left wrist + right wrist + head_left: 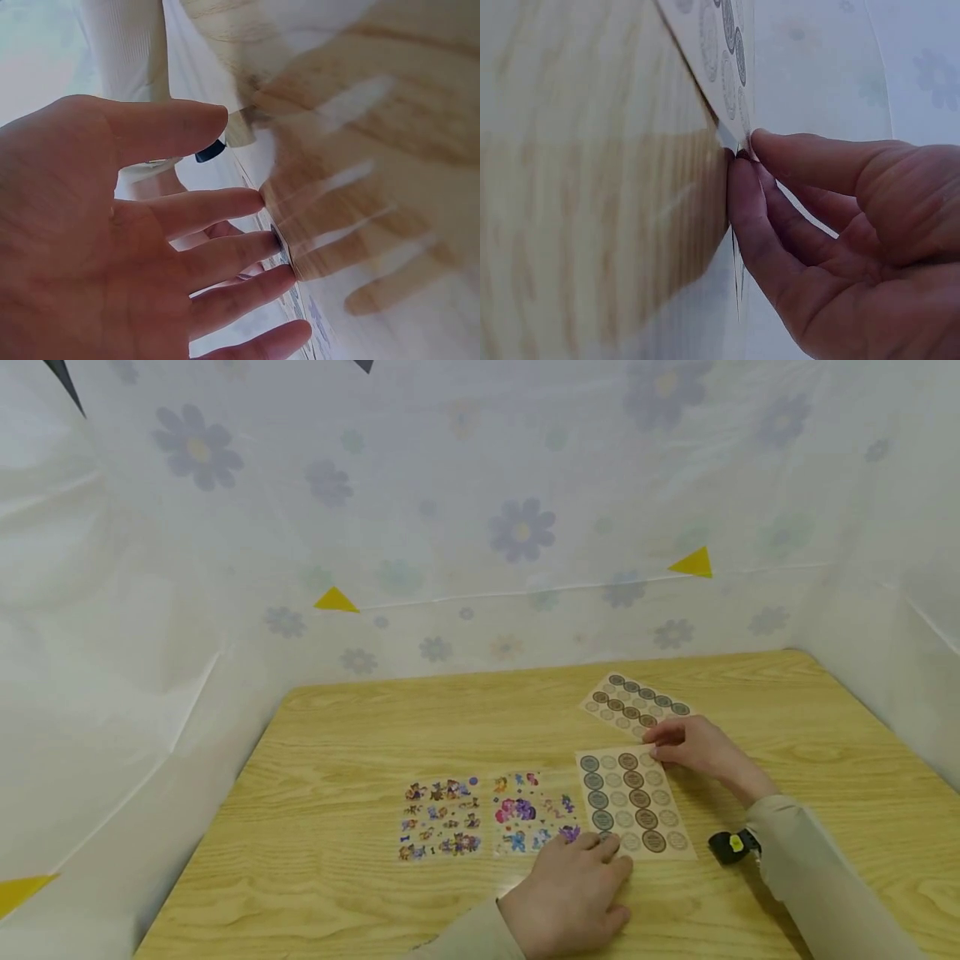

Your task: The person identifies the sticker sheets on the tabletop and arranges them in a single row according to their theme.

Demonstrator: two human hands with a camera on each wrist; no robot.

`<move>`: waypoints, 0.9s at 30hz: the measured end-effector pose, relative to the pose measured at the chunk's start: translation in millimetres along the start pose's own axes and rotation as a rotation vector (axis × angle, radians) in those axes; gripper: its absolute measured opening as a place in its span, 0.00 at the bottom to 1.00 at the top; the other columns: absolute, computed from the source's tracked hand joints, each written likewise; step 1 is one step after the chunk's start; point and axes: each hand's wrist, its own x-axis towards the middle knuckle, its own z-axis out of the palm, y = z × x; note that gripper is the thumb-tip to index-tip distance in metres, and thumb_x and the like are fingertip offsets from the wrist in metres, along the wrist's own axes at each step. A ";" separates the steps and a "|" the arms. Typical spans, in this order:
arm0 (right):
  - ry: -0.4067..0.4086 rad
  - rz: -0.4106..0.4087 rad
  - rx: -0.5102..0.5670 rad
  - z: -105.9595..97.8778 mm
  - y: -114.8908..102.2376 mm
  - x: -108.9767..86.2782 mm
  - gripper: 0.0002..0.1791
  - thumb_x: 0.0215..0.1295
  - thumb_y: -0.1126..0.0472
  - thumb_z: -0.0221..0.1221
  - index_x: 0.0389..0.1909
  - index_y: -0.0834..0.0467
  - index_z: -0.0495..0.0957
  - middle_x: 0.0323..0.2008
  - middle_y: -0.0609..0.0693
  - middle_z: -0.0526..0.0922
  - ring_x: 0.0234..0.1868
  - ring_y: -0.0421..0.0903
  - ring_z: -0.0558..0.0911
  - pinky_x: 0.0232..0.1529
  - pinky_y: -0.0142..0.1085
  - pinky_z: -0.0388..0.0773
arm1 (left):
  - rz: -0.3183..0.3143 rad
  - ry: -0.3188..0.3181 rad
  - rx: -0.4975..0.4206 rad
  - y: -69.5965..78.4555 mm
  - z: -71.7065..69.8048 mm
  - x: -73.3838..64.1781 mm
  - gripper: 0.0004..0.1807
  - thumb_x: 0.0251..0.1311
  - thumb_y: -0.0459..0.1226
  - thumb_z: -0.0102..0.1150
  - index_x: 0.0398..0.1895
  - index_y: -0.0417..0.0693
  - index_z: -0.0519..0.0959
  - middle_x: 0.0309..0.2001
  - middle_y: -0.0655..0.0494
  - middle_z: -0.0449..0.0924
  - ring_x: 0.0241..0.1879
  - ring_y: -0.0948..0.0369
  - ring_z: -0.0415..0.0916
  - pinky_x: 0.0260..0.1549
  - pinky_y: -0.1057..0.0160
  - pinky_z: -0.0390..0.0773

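A beige sheet of round stickers [618,800] lies in front of me, printed with columns of dark and pale circles. Its upper right corner is pinched between the thumb and fingers of my right hand [705,750], and in the right wrist view the sheet's edge [720,90] runs up to those fingertips. My left hand [572,893] has its fingers spread and fairly straight, the tips resting at the sheet's lower left corner. Those fingers [232,255] touch down beside the glossy tabletop in the left wrist view.
Left of the beige sheet lie two clear sheets of colourful cartoon stickers, a pony sheet [517,810] and a puppy sheet [441,818]. Behind my right hand, a second round-sticker sheet [622,697] lies askew. White flowered curtains [480,527] surround the wooden table [322,735].
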 end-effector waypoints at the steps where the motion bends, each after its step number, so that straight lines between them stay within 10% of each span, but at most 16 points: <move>1: 0.002 -0.003 -0.001 0.0 0.2 0.2 0.13 0.64 0.70 0.63 0.47 0.72 0.79 0.40 0.60 0.83 0.38 0.50 0.81 0.35 0.36 0.81 | 0.001 0.000 -0.002 0.0 0.0 0.0 0.24 0.66 0.59 0.53 0.62 0.65 0.74 0.68 0.67 0.65 0.64 0.65 0.65 0.54 0.58 0.71; 27: -0.011 -0.007 -0.077 -1.0 6.5 2.6 0.12 0.62 0.69 0.64 0.46 0.67 0.82 0.35 0.53 0.83 0.34 0.46 0.78 0.33 0.35 0.74 | 0.037 0.072 0.002 -3.4 0.9 0.4 0.16 0.70 0.52 0.52 0.56 0.64 0.78 0.62 0.66 0.71 0.57 0.65 0.70 0.50 0.60 0.74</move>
